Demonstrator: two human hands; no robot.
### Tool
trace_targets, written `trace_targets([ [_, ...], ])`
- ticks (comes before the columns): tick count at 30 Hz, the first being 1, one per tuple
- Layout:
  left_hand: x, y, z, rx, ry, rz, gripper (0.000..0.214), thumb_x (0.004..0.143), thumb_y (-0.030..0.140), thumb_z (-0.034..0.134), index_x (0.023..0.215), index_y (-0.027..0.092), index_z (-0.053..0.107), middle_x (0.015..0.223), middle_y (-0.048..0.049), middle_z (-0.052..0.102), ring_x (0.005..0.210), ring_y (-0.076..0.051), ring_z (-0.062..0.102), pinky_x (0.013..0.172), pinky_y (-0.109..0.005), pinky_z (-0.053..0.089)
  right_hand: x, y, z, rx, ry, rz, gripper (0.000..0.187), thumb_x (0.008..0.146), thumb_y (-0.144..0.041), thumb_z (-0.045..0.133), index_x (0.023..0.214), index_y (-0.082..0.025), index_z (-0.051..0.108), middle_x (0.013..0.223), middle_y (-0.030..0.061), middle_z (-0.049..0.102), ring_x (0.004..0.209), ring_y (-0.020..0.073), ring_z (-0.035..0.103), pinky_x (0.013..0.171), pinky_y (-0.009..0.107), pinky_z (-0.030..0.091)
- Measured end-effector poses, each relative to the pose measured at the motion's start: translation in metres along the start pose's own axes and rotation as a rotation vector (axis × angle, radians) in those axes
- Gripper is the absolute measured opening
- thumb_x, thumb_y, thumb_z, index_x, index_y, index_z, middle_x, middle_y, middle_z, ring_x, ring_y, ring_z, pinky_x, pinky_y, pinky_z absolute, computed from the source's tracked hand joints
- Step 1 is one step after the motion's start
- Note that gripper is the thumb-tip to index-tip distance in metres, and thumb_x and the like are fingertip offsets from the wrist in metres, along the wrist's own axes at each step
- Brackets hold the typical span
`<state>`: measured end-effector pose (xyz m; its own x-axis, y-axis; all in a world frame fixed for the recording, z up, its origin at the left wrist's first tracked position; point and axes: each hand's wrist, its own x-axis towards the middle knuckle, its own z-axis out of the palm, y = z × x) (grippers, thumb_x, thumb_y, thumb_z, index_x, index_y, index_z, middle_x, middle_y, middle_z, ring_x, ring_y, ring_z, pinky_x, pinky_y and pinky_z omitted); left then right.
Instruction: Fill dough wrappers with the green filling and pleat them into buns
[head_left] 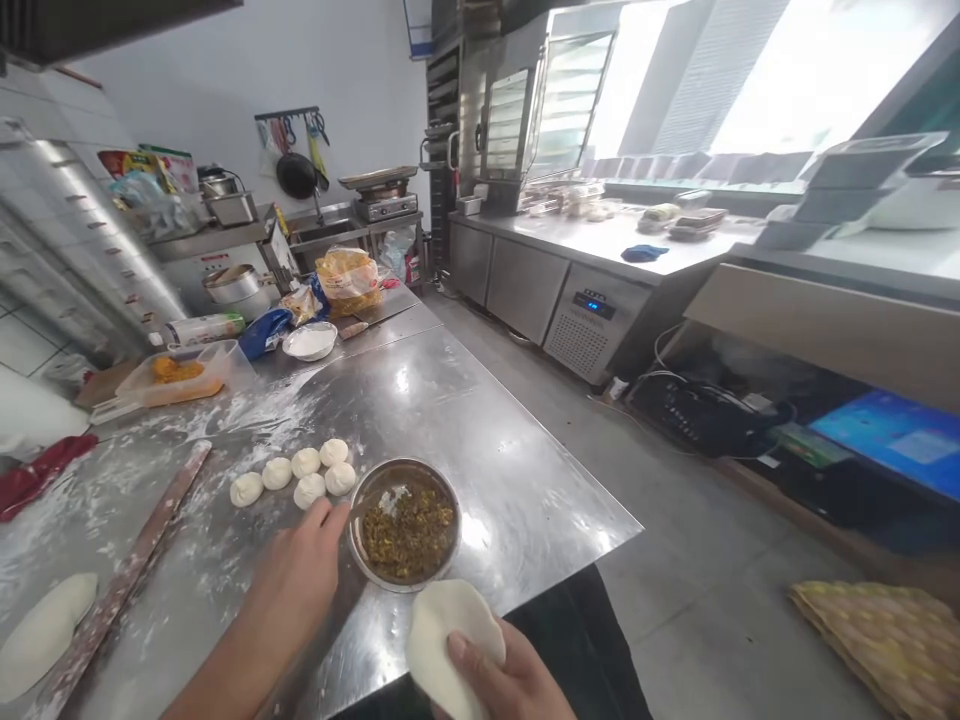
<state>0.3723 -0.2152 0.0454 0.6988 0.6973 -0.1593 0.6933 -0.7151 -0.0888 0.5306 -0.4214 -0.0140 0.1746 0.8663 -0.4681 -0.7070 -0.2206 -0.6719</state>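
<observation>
My left hand [311,555] is closed round the handle of a metal spoon [393,499], whose shiny end rests in the filling. That dark, chopped filling [412,535] lies in a round steel bowl [455,510] near the table's front edge. In my right hand [510,670] is a flat, pale dough wrapper [442,630], with the thumb pressed on its face. The wrapper is just in front of the bowl, apart from it. Several pleated white buns [308,463] sit in a cluster behind my left hand.
A floured rolling pin [142,555] lies at left beside a dough piece [49,630]. Farther back are a plastic tub [232,365] with orange food, a white bowl [310,342] and a knife [356,328]. The steel table [510,480] ends at a corner on the right.
</observation>
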Motion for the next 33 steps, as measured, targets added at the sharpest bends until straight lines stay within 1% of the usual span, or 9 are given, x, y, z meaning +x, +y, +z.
trace_targets([
  [3, 0.025, 0.004, -0.005, 0.096, -0.017, 0.056, 0.052, 0.094, 0.000, 0.031, 0.126, 0.020, 0.067, 0.113, -0.0110, 0.065, 0.085, -0.026, 0.071, 0.070, -0.037, 0.053, -0.001, -0.009, -0.002, 0.110, 0.079, -0.068, 0.055, 0.074, -0.051, 0.087, 0.115, -0.016, 0.077, 0.093, 0.0129, 0.078, 0.078, 0.0255, 0.071, 0.075, 0.037, 0.056],
  [5, 0.036, 0.009, -0.008, 0.129, -0.024, 0.089, 0.049, 0.092, -0.002, 0.031, 0.116, 0.017, 0.069, 0.112, -0.0131, 0.065, 0.089, -0.028, 0.070, 0.071, -0.038, 0.052, -0.001, -0.016, -0.002, 0.209, 0.102, -0.083, 0.049, 0.071, -0.034, 0.086, 0.115, -0.016, 0.077, 0.099, 0.0139, 0.079, 0.088, 0.0296, 0.073, 0.082, 0.040, 0.056],
  [7, 0.044, 0.013, -0.010, 0.136, -0.053, 0.135, 0.044, 0.091, -0.001, 0.033, 0.108, 0.016, 0.070, 0.110, -0.0141, 0.066, 0.089, -0.029, 0.070, 0.071, -0.038, 0.051, 0.002, -0.021, -0.002, 0.290, 0.081, -0.055, 0.048, 0.065, -0.018, 0.078, 0.113, -0.016, 0.078, 0.103, 0.0131, 0.079, 0.096, 0.0318, 0.072, 0.088, 0.042, 0.055],
  [9, 0.048, 0.013, -0.012, 0.118, -0.101, 0.190, 0.039, 0.090, 0.001, 0.038, 0.100, 0.017, 0.072, 0.106, -0.0127, 0.067, 0.085, -0.026, 0.070, 0.071, -0.037, 0.050, 0.008, -0.022, -0.003, 0.360, 0.041, -0.027, 0.050, 0.060, -0.012, 0.069, 0.109, -0.015, 0.078, 0.103, 0.0120, 0.079, 0.098, 0.0313, 0.071, 0.091, 0.041, 0.055],
  [13, 0.049, 0.006, -0.015, 0.046, -0.183, 0.241, 0.030, 0.091, 0.011, 0.046, 0.093, 0.020, 0.075, 0.097, -0.0101, 0.070, 0.082, -0.025, 0.070, 0.071, -0.035, 0.047, 0.020, -0.015, -0.007, 0.465, 0.019, 0.025, 0.041, 0.064, -0.019, 0.067, 0.103, -0.015, 0.078, 0.099, 0.0112, 0.079, 0.097, 0.0299, 0.071, 0.088, 0.038, 0.054],
  [16, 0.047, 0.001, -0.019, -0.039, -0.211, 0.249, 0.028, 0.095, 0.023, 0.049, 0.090, 0.024, 0.076, 0.096, -0.0083, 0.071, 0.088, -0.026, 0.070, 0.074, -0.034, 0.045, 0.024, -0.011, -0.008, 0.470, 0.049, 0.045, 0.038, 0.065, -0.024, 0.069, 0.101, -0.015, 0.078, 0.097, 0.0115, 0.079, 0.095, 0.0302, 0.071, 0.079, 0.035, 0.053],
  [21, 0.053, -0.001, -0.016, -0.203, -0.257, 0.236, 0.026, 0.089, 0.025, 0.053, 0.090, 0.028, 0.079, 0.096, -0.0055, 0.073, 0.093, -0.023, 0.068, 0.080, -0.031, 0.044, 0.024, -0.013, -0.009, 0.448, 0.064, 0.074, 0.040, 0.066, -0.030, 0.070, 0.101, -0.013, 0.079, 0.098, 0.0130, 0.079, 0.095, 0.0310, 0.071, 0.067, 0.031, 0.049],
  [27, 0.069, -0.006, -0.006, -0.377, -0.337, 0.240, 0.025, 0.083, 0.029, 0.058, 0.093, 0.026, 0.082, 0.092, -0.0025, 0.075, 0.089, -0.021, 0.068, 0.080, -0.028, 0.044, 0.025, -0.012, -0.008, 0.460, 0.059, 0.061, 0.044, 0.069, -0.028, 0.070, 0.109, -0.011, 0.078, 0.100, 0.0131, 0.080, 0.094, 0.0298, 0.072, 0.071, 0.031, 0.052],
  [33, 0.077, -0.014, -0.001, -0.506, -0.390, 0.261, 0.025, 0.083, 0.032, 0.061, 0.094, 0.025, 0.082, 0.098, -0.0014, 0.075, 0.088, -0.018, 0.067, 0.082, -0.027, 0.045, 0.021, -0.016, -0.005, 0.522, 0.102, 0.075, 0.047, 0.068, -0.031, 0.079, 0.111, -0.011, 0.077, 0.101, 0.0154, 0.081, 0.095, 0.0318, 0.075, 0.076, 0.033, 0.056],
])
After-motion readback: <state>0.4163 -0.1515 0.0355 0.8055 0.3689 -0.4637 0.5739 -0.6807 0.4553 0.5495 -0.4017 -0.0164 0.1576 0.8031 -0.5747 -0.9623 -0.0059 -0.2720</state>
